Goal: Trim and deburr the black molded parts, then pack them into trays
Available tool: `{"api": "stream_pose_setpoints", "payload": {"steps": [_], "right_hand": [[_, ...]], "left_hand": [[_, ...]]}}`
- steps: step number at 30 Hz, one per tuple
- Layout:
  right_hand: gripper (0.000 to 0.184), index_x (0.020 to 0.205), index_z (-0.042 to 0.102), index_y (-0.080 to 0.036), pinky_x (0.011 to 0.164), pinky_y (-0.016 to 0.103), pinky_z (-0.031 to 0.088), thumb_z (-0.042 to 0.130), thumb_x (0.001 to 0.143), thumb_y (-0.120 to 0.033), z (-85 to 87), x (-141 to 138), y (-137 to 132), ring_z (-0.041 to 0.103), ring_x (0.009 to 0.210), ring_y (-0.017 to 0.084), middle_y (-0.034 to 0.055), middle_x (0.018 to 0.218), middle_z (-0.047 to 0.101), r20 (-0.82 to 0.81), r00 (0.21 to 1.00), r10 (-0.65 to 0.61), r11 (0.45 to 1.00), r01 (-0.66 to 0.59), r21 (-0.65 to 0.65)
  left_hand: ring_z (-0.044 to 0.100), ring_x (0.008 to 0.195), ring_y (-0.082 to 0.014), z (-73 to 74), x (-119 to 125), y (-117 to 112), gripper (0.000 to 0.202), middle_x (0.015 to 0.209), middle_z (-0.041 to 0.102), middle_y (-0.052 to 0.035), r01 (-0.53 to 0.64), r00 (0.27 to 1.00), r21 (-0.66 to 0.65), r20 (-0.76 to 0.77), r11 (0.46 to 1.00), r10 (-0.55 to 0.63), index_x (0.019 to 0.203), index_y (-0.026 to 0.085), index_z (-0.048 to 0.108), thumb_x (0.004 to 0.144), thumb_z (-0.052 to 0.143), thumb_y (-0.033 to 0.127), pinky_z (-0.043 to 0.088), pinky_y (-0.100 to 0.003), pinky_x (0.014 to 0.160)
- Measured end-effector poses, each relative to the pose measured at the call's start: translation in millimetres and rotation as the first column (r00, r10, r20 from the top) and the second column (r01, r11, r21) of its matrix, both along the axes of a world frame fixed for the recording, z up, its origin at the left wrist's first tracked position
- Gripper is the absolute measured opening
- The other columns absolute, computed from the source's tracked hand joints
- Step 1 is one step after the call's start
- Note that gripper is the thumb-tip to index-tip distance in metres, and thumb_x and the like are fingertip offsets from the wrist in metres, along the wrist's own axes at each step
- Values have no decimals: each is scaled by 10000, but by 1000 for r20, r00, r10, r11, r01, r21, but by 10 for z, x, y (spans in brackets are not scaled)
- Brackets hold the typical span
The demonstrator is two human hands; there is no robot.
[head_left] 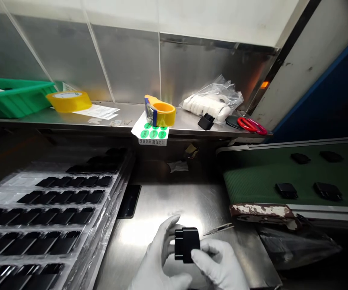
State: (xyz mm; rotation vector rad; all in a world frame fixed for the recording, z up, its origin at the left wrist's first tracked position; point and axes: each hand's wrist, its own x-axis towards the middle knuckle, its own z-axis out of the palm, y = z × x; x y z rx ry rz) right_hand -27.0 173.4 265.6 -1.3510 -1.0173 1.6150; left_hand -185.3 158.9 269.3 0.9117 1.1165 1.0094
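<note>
Both my hands wear white gloves and together hold one small black plastic block (pixel 186 243) low over the steel bench (pixel 174 209). My left hand (pixel 158 257) wraps the block's left side with the thumb raised behind it. My right hand (pixel 219 264) pinches its lower right corner. Just behind the block, metal tweezers (pixel 219 228) lie on the bench.
A clear tray (pixel 7 189) of several black parts fills the left. A green conveyor belt (pixel 258 181) at right carries several black blocks. The shelf (pixel 188 125) holds a yellow tape dispenser (pixel 161 112), a tape roll (pixel 68 100), a green bin (pixel 12 96), green stickers (pixel 152 133), a bagged white item (pixel 213 100) and red scissors (pixel 252 125).
</note>
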Motion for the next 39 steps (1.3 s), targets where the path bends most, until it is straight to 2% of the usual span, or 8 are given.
{"api": "stream_pose_setpoints", "payload": {"steps": [10,13,15,19,22,26,33,39], "right_hand": [[137,759,746,-213,493,227,460,794,658,-291,-32,181,-347,542,537,144,-3,591,581,408,912,-43,834,-192,517],[837,1224,618,-300,807,322,562,926,449,-224,1,270,-435,662,925,268,58,1058,691,394,912,-112,736,-190,650],[1142,1352,495,-352,956,373,520,942,330,-111,4,270,-506,600,1130,324,59,1275,622,393,909,-142,758,-155,633],[1107,1310,541,-388,950,364,536,868,348,54,20,192,-634,604,1145,307,20,1232,667,362,927,-98,879,-90,469],[1112,1264,586,-384,973,379,520,877,289,63,39,181,-660,600,1150,306,11,1212,681,353,932,-83,931,-54,361],[1115,1291,564,-379,977,343,515,940,291,-60,-19,278,-619,624,1124,280,14,1198,691,335,942,-7,917,-128,378],[1072,1346,514,-355,976,359,518,952,385,-170,-137,394,-616,643,1100,283,50,1224,680,346,934,86,891,-227,392],[945,1204,650,-320,900,317,558,938,334,-90,-64,333,-625,691,1001,277,54,1112,730,222,975,-29,880,-81,468]], "left_hand": [[560,635,-133,-4,246,-85,244,706,608,-6,163,815,-236,579,958,3,786,166,638,722,745,375,431,-259,644],[580,614,-143,-160,316,-211,303,659,606,-9,348,610,-354,788,868,77,761,158,650,640,807,387,442,-247,607],[546,572,-121,-222,362,-297,316,604,547,15,418,524,-410,838,810,154,750,148,648,614,826,370,434,-223,576],[447,510,-80,-234,471,-439,278,551,456,28,438,438,-437,867,786,238,688,112,632,635,814,315,396,-181,519],[437,556,-87,-259,531,-486,281,561,427,27,339,416,-447,860,828,294,644,116,609,620,823,298,413,-184,570],[463,644,-125,-339,551,-489,349,594,440,17,441,466,-463,850,769,244,620,138,609,521,872,343,455,-242,702],[470,592,-98,-314,614,-547,288,596,469,10,339,450,-437,853,833,264,634,130,618,609,837,315,423,-200,606],[521,610,-123,-288,616,-519,351,651,559,-31,360,545,-345,832,867,105,750,100,672,618,821,389,410,-202,555]]}}
